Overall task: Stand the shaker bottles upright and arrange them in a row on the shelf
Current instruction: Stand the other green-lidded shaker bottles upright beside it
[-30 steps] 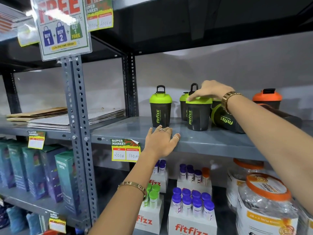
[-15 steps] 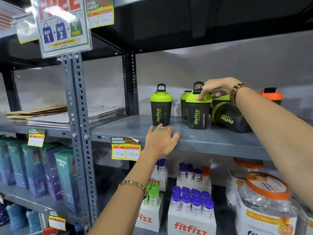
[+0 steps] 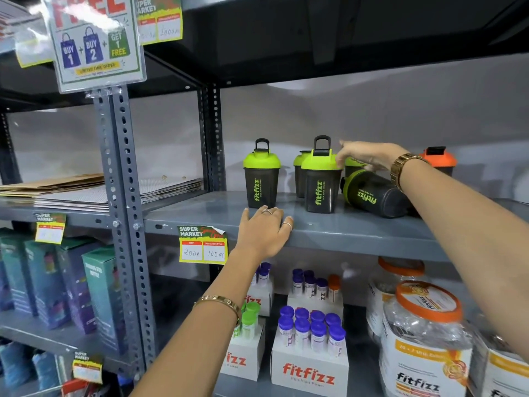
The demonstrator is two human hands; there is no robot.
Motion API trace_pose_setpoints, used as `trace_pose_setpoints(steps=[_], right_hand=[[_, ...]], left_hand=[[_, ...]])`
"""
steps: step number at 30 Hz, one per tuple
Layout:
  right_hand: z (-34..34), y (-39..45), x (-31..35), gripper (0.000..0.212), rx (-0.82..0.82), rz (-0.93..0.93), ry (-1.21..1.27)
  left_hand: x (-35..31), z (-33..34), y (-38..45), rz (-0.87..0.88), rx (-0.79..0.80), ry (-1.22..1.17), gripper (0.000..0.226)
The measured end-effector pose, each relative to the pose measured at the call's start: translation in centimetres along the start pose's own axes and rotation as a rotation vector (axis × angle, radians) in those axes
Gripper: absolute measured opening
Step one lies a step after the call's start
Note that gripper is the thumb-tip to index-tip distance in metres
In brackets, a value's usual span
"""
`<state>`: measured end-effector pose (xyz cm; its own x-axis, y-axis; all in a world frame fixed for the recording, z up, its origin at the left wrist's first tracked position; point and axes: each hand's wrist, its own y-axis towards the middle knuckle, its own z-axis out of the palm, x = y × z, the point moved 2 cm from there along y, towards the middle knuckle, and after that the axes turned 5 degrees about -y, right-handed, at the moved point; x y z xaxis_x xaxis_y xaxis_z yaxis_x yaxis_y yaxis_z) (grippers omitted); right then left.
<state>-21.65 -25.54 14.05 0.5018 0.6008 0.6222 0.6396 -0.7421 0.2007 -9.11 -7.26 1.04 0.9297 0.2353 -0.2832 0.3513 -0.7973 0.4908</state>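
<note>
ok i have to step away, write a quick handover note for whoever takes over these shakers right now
Left hand: open, flat on the front edge of the shelf, holding nothing.
Right hand: open, holding nothing, reaching above the tipped shaker.
Done: left green shaker and front green shaker stand upright in front.
Behind: two more green-lidded ones, partly hidden, and an orange-lidded shaker at the back right.
Left: stand the tipped shaker up, then pull all into one row.

Left hand (image 3: 264, 232) lies flat, palm down, fingers spread; right hand (image 3: 365, 156) reaches forward with fingers extended, empty.
</note>
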Motion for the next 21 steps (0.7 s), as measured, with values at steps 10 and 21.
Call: trace_pose_setpoints(steps=[10, 21], right_hand=[[-0.3, -2.8, -5.3, 0.063, -0.217, 0.115, -0.479], [-0.8, -3.8, -6.7, 0.061, -0.367, 0.175, -0.366]], left_hand=[[-5.2, 1.3, -0.5, 0.070, 0.050, -0.031, 0.043], [-5.9, 1.9, -0.2, 0.048, 0.029, 0.001, 0.045]])
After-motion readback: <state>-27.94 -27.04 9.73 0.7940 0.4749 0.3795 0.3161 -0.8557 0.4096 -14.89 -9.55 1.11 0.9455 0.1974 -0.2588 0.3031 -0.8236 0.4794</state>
